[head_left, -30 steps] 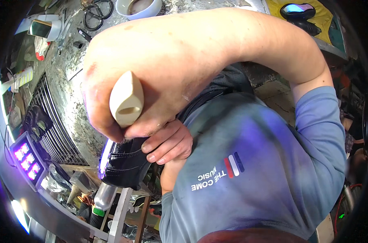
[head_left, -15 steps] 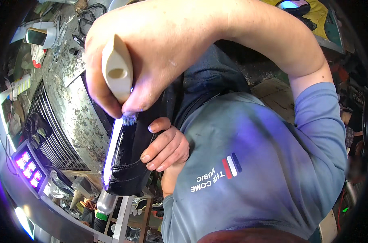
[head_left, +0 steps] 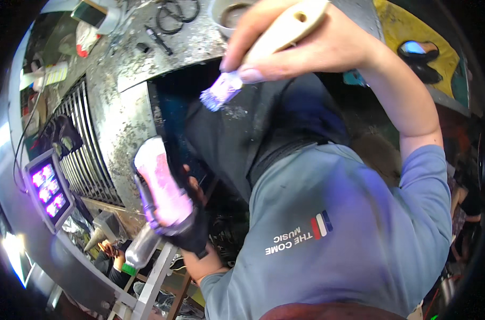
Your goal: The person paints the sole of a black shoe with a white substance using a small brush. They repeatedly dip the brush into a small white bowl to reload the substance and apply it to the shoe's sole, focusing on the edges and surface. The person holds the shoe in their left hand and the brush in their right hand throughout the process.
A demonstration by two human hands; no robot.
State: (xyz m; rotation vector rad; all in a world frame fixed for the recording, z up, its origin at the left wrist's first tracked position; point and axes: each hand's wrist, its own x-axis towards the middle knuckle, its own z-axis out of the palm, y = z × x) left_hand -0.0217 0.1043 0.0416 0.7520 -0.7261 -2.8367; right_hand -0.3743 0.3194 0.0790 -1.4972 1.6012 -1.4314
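A black shoe is held up with its underside, the sole, toward me; it looks pale pink under the light. My left hand grips the shoe from behind, with only some fingers showing beside its edge and the rest hidden. Higher and to the right, my right hand pinches a flat brush by its pale handle. Its bristles look wet, glow whitish-purple, and hang in the air above my dark trousers, apart from the shoe.
Behind my right hand stands a pot with brown residue. Scissors and a pen lie on the stained metal bench. At left are a slatted grille, a glowing panel and a green-capped bottle. Black shoes rest on yellow cloth.
The brush has left the shoe's side and moved up and to the right with my right hand. The shoe has turned so that its sole faces me.
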